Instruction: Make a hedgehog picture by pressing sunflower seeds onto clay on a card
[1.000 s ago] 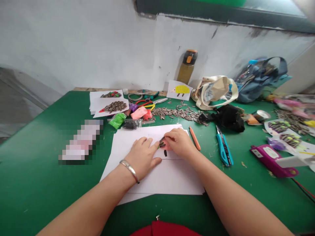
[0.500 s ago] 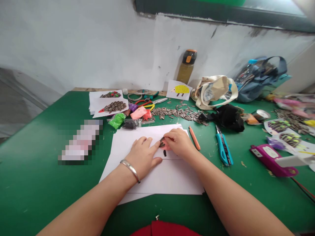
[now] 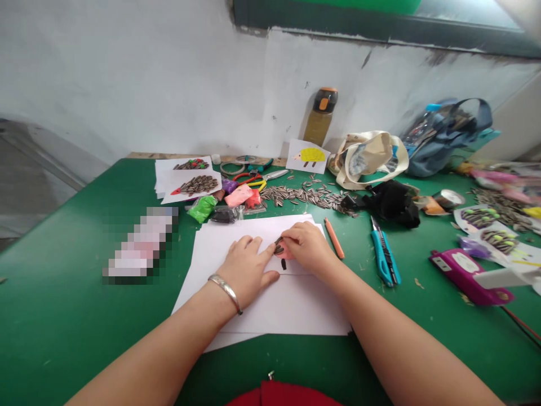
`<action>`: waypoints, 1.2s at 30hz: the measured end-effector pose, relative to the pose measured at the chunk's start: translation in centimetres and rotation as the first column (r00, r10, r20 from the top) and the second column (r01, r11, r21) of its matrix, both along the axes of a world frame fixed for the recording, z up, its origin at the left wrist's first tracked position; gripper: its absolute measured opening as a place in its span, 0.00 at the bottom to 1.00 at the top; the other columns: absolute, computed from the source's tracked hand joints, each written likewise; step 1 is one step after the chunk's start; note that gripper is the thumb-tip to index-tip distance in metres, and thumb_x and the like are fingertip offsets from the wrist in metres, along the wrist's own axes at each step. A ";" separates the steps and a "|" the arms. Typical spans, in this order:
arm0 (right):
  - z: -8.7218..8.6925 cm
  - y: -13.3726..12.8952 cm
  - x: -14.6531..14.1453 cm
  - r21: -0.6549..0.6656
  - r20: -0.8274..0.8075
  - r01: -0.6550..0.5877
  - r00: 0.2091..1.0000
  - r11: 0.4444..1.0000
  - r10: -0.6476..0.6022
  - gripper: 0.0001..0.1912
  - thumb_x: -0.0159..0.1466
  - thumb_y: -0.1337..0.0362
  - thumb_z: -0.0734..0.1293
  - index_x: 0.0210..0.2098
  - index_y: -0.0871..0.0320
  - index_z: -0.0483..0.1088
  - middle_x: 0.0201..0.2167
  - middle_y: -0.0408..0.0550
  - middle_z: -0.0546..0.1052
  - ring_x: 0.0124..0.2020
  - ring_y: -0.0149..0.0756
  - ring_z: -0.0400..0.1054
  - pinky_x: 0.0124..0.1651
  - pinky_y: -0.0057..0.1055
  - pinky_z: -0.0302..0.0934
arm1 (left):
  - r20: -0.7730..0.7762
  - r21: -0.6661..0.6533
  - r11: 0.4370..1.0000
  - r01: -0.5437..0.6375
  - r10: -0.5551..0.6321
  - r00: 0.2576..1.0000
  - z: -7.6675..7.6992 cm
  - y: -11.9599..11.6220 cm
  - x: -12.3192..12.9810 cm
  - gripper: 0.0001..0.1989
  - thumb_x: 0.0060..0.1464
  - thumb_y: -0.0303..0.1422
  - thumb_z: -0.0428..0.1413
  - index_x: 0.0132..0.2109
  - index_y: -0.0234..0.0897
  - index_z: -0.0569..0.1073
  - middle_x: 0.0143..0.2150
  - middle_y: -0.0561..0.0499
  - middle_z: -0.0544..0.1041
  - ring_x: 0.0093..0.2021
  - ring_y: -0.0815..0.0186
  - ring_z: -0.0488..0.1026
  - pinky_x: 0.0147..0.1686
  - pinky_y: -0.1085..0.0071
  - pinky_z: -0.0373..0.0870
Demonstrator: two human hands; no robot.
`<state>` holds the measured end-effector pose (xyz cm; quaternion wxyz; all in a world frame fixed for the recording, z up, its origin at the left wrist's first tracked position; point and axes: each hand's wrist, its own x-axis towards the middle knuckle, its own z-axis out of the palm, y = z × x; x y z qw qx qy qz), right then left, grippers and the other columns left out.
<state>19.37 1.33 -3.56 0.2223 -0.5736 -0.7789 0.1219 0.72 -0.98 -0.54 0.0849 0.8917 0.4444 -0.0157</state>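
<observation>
Head view here, so you're looking down at my hands on the white paper [image 3: 287,310]. The small pink patch [image 3: 285,253] is sitting on the far half of the paper, partly hiding under my right hand [image 3: 310,245], with a few dark seeds [image 3: 278,247] lying on its left side. I'm guessing the patch is soft and denting easily, while the seeds are probably feather-light, stiff and a bit slippery, so I'd be pinching them gently by their long sides since shells can crack. My left hand [image 3: 245,269] is resting flat, fingers a little apart, index tip right beside the seeds. My right thumb and index are meeting over the patch; whether they're clamping a seed, I can't tell.
</observation>
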 end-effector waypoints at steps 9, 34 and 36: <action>0.3 0.4 0.8 -0.025 -0.087 0.132 0.987 0.991 -0.134 0.13 0.61 0.69 0.60 0.34 0.55 0.77 0.33 0.46 0.77 0.37 0.35 0.67 0.39 0.29 0.56 | 0.042 0.008 1.000 0.005 -0.006 0.999 -0.2 0.0 -0.3 0.28 0.58 0.42 0.55 0.62 0.37 0.64 0.52 0.40 0.70 0.52 0.51 0.64 0.53 0.52 0.62; -1.2 10.5 2.4 0.021 0.180 0.411 0.895 0.911 -0.408 0.14 0.61 0.70 0.58 0.39 0.59 0.74 0.37 0.52 0.77 0.40 0.42 0.68 0.41 0.32 0.56 | 0.053 0.000 1.000 -0.014 0.014 0.999 0.0 -0.2 -0.5 0.28 0.56 0.41 0.57 0.61 0.37 0.64 0.52 0.40 0.71 0.55 0.50 0.64 0.53 0.53 0.62; -1.4 10.6 2.4 0.025 0.181 0.424 0.889 0.905 -0.422 0.14 0.62 0.70 0.57 0.39 0.59 0.74 0.38 0.54 0.76 0.41 0.43 0.68 0.41 0.33 0.56 | 0.049 0.000 1.000 -0.013 0.013 0.999 0.1 -0.3 -0.5 0.28 0.57 0.42 0.57 0.61 0.37 0.64 0.52 0.40 0.71 0.55 0.50 0.64 0.53 0.53 0.62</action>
